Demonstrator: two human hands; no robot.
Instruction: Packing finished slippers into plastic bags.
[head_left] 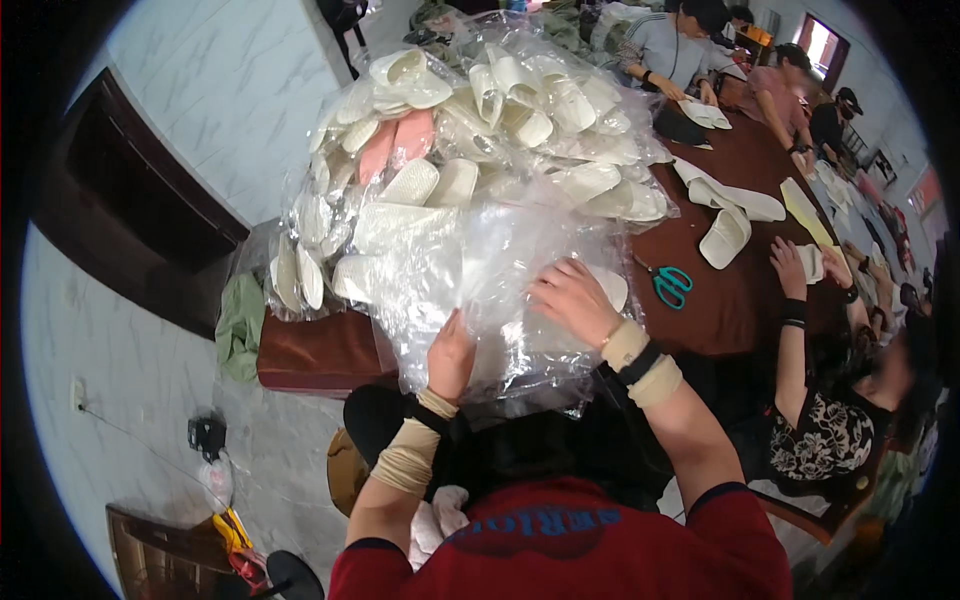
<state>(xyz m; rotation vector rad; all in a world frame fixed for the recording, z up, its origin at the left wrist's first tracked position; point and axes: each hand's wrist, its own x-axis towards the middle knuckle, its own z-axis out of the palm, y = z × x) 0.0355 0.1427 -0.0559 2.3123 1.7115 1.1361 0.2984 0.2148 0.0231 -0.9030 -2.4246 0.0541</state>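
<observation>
Clear plastic bags (515, 235) lie in front of me at the near edge of the table. My left hand (452, 355) is upright at the near left side of this plastic, its fingers closed on the bag's edge. My right hand (575, 300) lies palm down on the plastic, fingers stretched and a little apart. A white slipper (612, 288) shows partly beside the right hand, under or in the plastic; I cannot tell which. Just beyond is a large heap of bagged white slippers (455, 183), with one pink pair (397, 143) among them.
Teal-handled scissors (672, 287) lie on the brown table (690, 325) to the right. Loose white slippers (727, 215) are farther along it. Another person's hands (790, 268) work at the right, and several people sit along the table. A green cloth (240, 325) hangs at the left corner.
</observation>
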